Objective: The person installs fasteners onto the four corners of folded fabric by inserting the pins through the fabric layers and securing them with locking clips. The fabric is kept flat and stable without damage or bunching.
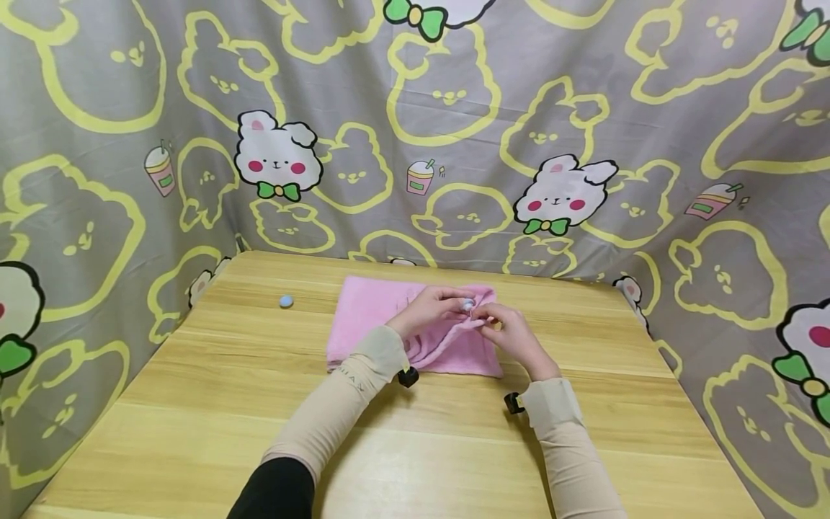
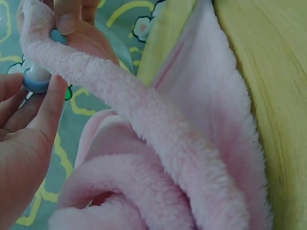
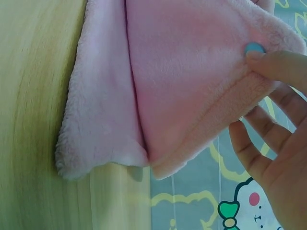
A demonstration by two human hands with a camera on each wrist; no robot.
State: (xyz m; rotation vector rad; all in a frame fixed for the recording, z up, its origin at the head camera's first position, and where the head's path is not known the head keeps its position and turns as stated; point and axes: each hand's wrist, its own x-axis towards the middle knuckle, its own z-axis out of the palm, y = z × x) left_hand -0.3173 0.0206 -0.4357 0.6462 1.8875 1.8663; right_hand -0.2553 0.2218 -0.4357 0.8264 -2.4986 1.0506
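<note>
Now we have a pink cloth (image 1: 369,310) lying on the wooden surface (image 1: 421,447), right under our hands, with one edge lifted up between them. We think it is light and very soft, so it should bend and flop any way we pull it. It does not look easy to break, and the fuzz should give our fingers a good grip. We think the best place to grab is the thick edge, with the thumb on one side and the fingers on the other.

The small blue-and-white piece (image 2: 37,79) looks hard and smooth, so it may slip; we would hold it round its rim. Our left hand (image 1: 424,310) grips that piece with its fingertips, just beside the lifted edge. Our right hand (image 1: 515,335) pinches the edge, and its thumb presses a little blue bit (image 3: 254,48) against the cloth. We cannot tell if the two are joined.

The cloth looks fluffy and pink all over, folded in layers, with loose, curvy folds just under our hands. A light blue disc (image 1: 286,301) lies well apart from our left hand, out to its left.
</note>
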